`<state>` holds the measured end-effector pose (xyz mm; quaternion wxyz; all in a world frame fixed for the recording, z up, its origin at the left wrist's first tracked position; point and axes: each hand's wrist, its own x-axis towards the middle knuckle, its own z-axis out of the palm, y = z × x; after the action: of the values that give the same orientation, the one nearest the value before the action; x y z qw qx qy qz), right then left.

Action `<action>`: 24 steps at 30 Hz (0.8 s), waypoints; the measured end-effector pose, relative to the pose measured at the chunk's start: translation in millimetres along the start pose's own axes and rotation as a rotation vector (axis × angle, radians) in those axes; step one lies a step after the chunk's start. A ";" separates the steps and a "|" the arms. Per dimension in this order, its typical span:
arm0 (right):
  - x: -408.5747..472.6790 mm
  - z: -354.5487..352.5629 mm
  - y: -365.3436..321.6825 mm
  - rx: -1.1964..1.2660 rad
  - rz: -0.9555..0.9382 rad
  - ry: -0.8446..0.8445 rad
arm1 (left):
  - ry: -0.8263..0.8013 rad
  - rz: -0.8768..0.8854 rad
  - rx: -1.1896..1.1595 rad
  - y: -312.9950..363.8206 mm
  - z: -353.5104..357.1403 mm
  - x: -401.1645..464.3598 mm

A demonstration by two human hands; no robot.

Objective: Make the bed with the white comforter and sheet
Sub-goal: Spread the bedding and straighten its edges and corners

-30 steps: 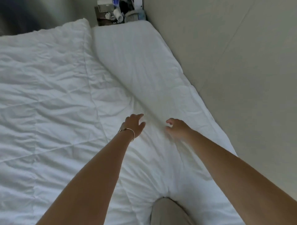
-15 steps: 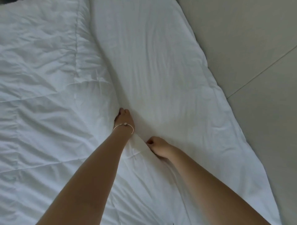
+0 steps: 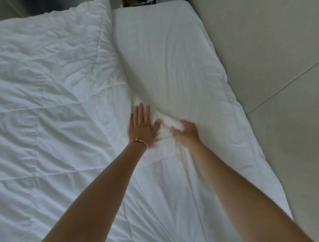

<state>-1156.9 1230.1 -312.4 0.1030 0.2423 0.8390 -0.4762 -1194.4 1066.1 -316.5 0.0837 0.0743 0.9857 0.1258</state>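
A white quilted comforter (image 3: 51,107) covers the left and near part of the bed. The smoother white sheet (image 3: 165,57) lies bare over the mattress at the right, up to the far corner. My left hand (image 3: 142,127), with a thin bracelet at the wrist, lies flat with fingers spread on the comforter's edge. Just to its right my right hand (image 3: 185,132) is curled around a bunched fold of white fabric (image 3: 168,123) where comforter and sheet meet. Which layer the fold belongs to I cannot make out.
Pale tiled floor (image 3: 267,69) runs along the bed's right side, with a grout line crossing it. Dark clutter (image 3: 139,1) shows at the top edge beyond the far mattress corner. Both my forearms reach in from the bottom of the view.
My left hand went from tucked at the seam to flat with spread fingers. My right hand moved up beside it and holds a raised fold. The camera tilted up, showing the far corner again.
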 end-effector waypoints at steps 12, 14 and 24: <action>-2.4 -75.5 98.8 -0.629 -0.139 0.569 | -0.407 0.010 0.058 32.1 80.3 -47.1; -45.5 -48.8 114.2 -0.754 -0.558 0.395 | -0.373 0.071 0.053 21.5 81.9 -75.6; -301.6 -8.4 235.1 -0.941 0.019 -0.295 | -0.584 -0.022 0.031 -92.9 54.8 -327.1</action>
<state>-778.0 1244.9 -362.4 0.3233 0.1072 0.9373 -0.0739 -877.1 935.3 -345.1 0.3642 0.0978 0.9224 0.0833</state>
